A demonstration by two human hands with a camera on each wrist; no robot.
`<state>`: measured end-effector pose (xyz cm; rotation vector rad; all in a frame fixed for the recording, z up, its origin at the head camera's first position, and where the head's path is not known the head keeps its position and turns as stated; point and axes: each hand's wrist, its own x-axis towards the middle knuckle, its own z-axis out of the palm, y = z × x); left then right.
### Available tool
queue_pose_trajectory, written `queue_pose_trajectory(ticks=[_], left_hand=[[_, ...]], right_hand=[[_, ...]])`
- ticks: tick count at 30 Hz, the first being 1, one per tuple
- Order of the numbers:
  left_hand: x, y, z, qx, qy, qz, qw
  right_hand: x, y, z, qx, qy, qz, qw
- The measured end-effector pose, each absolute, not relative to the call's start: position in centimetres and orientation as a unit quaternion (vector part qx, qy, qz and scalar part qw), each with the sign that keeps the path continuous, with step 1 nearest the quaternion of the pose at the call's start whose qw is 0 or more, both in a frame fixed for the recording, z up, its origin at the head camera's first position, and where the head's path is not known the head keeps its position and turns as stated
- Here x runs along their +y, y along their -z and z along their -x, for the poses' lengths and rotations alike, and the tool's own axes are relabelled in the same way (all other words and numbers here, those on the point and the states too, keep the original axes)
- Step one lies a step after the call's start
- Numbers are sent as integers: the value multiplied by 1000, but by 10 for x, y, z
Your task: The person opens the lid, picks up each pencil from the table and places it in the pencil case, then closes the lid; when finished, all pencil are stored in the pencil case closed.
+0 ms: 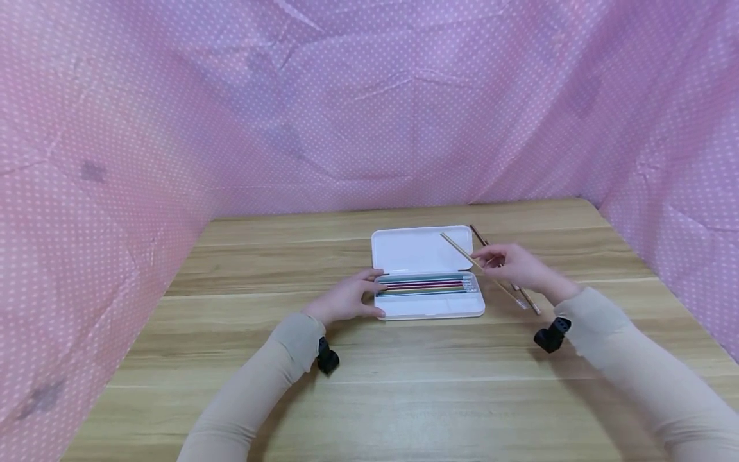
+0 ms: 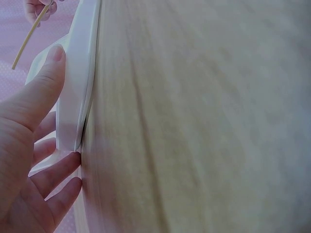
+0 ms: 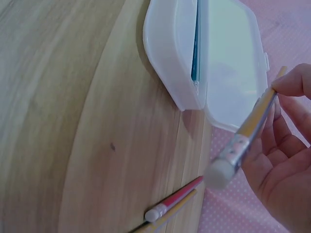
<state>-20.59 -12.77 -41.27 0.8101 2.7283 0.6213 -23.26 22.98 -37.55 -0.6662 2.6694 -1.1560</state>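
Note:
A white pencil case (image 1: 427, 313) lies with its lid (image 1: 421, 250) folded back, and several coloured pencils (image 1: 424, 283) are lined up inside, eraser ends to the right. My left hand (image 1: 349, 296) holds the case by its left end, the thumb on the front wall and the fingers spread around the end and inside. Beyond the case's right end, my right hand (image 1: 514, 266) pinches a yellow pencil (image 3: 257, 111) between thumb and fingers, above the table. Its white eraser (image 3: 221, 174) points toward the right wrist camera.
Under and beside my right hand, a red pencil (image 3: 175, 196) and another yellow pencil (image 3: 177, 208) lie on the wooden table (image 1: 404, 385). A dark pencil tip (image 1: 476, 234) shows behind that hand. Pink dotted cloth (image 1: 346, 115) hangs around the back and sides.

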Motion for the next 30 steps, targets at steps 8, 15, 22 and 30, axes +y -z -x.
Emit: queue_pose_trajectory(ticks=[8,15,22,30], left_hand=[[-127,415,206,929,-215,-280,111],[-127,415,205,928,-223,-274,117],[-126,415,205,927,-222,-280,112],[-125,414,205,926,-222,-285,105]], right_hand=[[218,380,232,893,378,230,82],[212,380,235,894,364,244,90],[205,379,237,897,324,286,88],[191,375,240,892,269,358,62]])
